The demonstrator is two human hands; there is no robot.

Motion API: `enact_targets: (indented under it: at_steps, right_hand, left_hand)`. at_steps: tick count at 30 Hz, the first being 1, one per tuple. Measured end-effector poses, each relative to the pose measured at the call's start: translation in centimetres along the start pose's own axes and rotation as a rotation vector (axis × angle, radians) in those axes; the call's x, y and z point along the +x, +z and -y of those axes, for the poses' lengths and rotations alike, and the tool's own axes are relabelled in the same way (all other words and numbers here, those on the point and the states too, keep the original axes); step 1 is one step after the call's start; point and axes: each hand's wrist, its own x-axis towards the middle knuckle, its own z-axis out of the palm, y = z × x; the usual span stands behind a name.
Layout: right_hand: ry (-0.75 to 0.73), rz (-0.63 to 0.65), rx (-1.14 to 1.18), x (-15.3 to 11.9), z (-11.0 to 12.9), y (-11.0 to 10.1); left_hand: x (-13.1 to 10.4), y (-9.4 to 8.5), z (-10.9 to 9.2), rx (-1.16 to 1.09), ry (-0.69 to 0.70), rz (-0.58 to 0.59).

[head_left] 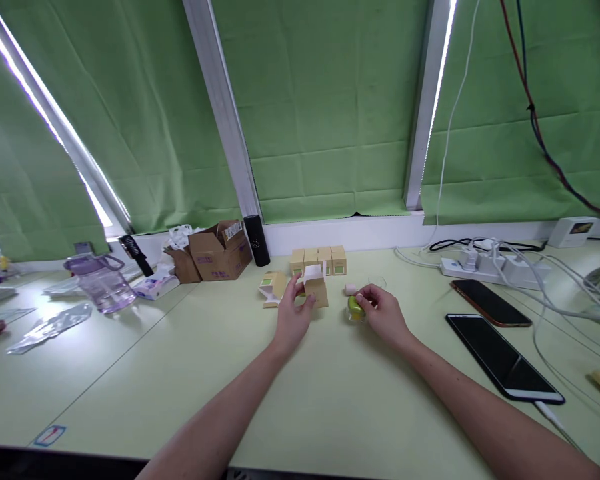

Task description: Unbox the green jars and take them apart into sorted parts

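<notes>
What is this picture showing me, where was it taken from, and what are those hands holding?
There's no machine here: these are a person's own bare hands, seen by a camera worn on their head, looking forward and down. On the pale table, the left hand holds a small open carton. The right hand pinches a little green-topped item. Behind the carton stands a row of small boxes. To the right lie a dark phone and a white-edged phone; a purple-lidded bottle stands to the left.
</notes>
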Motion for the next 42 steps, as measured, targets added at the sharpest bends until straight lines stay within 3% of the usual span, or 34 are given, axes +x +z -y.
enact_targets:
  at_steps: [7, 14, 26, 32, 36, 42]
  right_hand:
    - [-0.038, 0.055, -0.129, -0.4, -0.1, 0.4]
    - [-0.039, 0.097, -0.138, -0.5, -0.3, 0.4]
    - [-0.231, 0.059, -0.076, -1.4, 2.4, 0.2]
    - [-0.212, 0.098, 0.061, -1.9, 2.8, 1.1]
    - [-0.170, 0.081, 0.183, -1.9, 3.0, 1.3]
    - [-0.091, 0.009, 0.298, -1.4, 3.3, 0.6]
  left_hand:
    - [0.3, -0.1, 0.6, -0.400, -0.244, 0.067]
    - [0.0, 0.1, 0.4, -0.633, -0.315, 0.128]
    - [-0.8, 0.7, -1.2, -0.694, -0.354, 0.243]
    - [-1.4, 1.2, -1.8, -0.666, -0.363, 0.303]
    - [-1.6, 1.5, -1.4, -0.611, -0.348, 0.280]
    - [-1.3, 1.1, -1.3, -0.557, -0.183, 0.327]
